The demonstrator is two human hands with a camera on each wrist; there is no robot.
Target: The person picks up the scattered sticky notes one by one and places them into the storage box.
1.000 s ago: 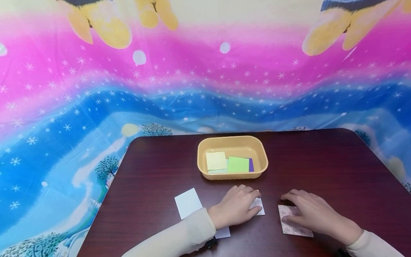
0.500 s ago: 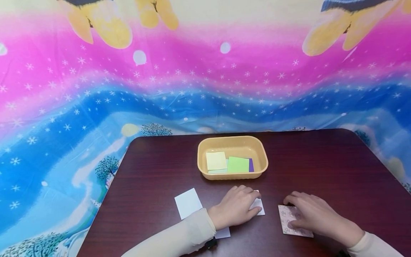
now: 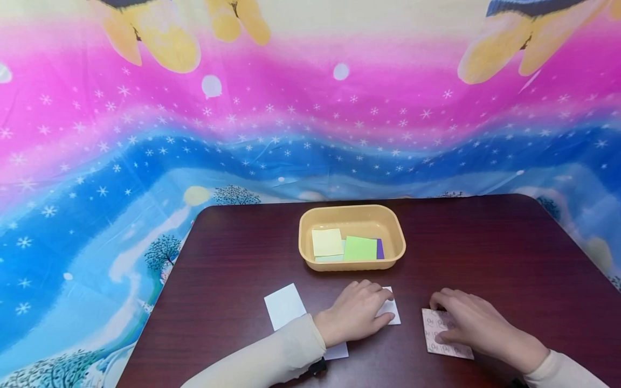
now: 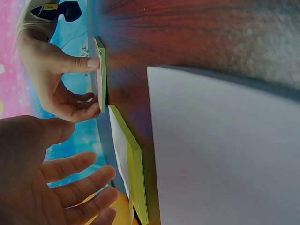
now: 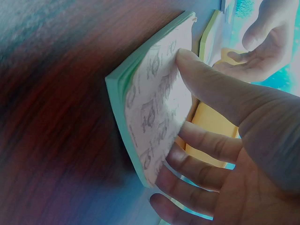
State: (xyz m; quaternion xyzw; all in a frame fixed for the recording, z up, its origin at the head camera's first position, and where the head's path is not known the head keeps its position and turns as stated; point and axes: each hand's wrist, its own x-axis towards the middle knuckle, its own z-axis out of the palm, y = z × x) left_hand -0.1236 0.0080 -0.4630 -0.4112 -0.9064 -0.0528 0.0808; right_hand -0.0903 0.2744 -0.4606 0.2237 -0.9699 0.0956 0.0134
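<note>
In the head view, my left hand (image 3: 359, 312) is over a white-topped square pad of sticky notes (image 3: 390, 308). The left wrist view shows this pad's yellow-green edge (image 4: 136, 183) beside the loosely spread fingers. My right hand (image 3: 477, 326) is at a second pad of sticky notes (image 3: 448, 345), which has a pale printed face. In the right wrist view the thumb (image 5: 187, 58) lies at that printed face, and the relaxed fingers (image 5: 206, 140) lie along one edge. Green sheets (image 5: 119, 89) show at the pad's side. Both pads lie on the table.
A yellow plastic basin (image 3: 351, 213) stands behind the hands, holding pale yellow, green and purple squares. A white square (image 3: 285, 306) lies left of the left hand, and another white piece (image 3: 337, 352) shows partly beneath the left sleeve. All lie on a dark red-brown table (image 3: 233, 258).
Between the first frame and half a second ago, my right hand shifted slightly right and its thumb slid back over the printed pad. The pads and my left hand stay in place.
</note>
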